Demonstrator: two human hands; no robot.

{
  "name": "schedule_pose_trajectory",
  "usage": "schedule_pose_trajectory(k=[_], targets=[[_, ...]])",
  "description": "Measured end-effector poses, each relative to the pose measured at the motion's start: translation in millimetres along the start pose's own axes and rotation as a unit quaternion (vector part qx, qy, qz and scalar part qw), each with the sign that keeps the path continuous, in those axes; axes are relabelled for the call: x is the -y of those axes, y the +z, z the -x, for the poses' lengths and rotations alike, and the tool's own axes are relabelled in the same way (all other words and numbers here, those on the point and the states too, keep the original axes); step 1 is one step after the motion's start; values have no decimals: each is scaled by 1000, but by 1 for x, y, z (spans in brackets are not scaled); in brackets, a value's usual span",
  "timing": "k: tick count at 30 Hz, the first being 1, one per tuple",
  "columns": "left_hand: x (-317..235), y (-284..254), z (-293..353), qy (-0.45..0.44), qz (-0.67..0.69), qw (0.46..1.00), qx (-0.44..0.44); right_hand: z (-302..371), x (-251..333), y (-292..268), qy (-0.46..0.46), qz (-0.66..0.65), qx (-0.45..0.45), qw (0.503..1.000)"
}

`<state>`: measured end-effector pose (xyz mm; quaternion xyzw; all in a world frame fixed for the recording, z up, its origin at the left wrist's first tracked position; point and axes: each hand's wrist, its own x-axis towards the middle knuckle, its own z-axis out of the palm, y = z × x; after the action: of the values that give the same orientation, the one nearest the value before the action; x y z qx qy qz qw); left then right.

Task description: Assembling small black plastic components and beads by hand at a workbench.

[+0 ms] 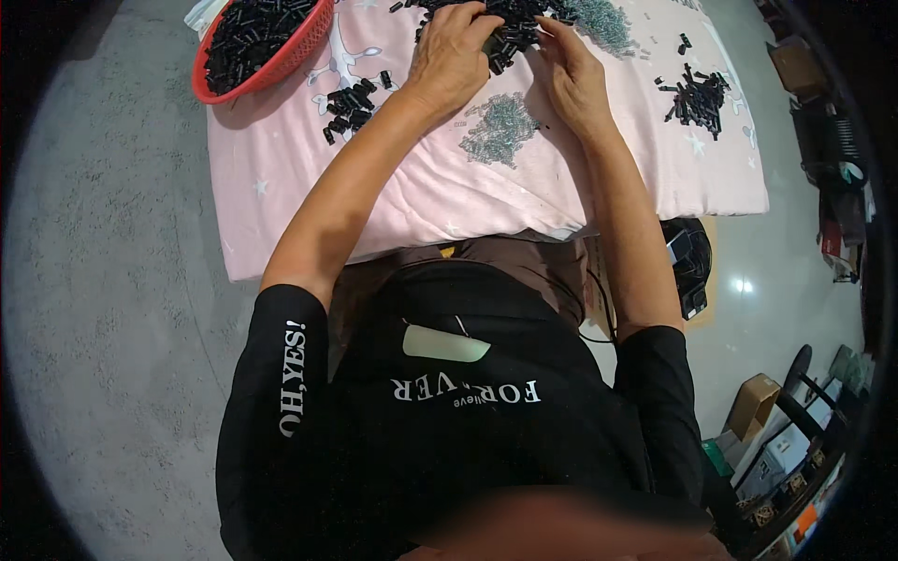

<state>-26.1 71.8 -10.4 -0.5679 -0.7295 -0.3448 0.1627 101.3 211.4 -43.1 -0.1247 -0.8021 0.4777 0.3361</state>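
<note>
Pink cloth covers the work surface, likely to keep small parts from rolling. Red basket at far left holds bulk black pieces. Main pile of black pieces lies at far centre under both hands. Left hand rests curled on the pile; right hand pinches at it, grip contents unclear. Grey pieces sit near, sorted apart.

Red basket of black pieces, cardboard boxes on floor
</note>
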Motion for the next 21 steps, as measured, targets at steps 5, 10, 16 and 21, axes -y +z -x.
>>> schedule_pose_trajectory(k=[5,10,16,21], targets=[[6,-1,7,-2,16,1000,13,-2,-4,1,1,-77,9,997],[-5,-22,7,-20,76,997,29,-2,-10,2,38,-108,2,993],[-11,-26,22,-7,12,1000,17,0,0,4,72,-145,24,987],[-10,-22,29,-11,-21,999,29,-1,-8,4,55,-183,31,981]])
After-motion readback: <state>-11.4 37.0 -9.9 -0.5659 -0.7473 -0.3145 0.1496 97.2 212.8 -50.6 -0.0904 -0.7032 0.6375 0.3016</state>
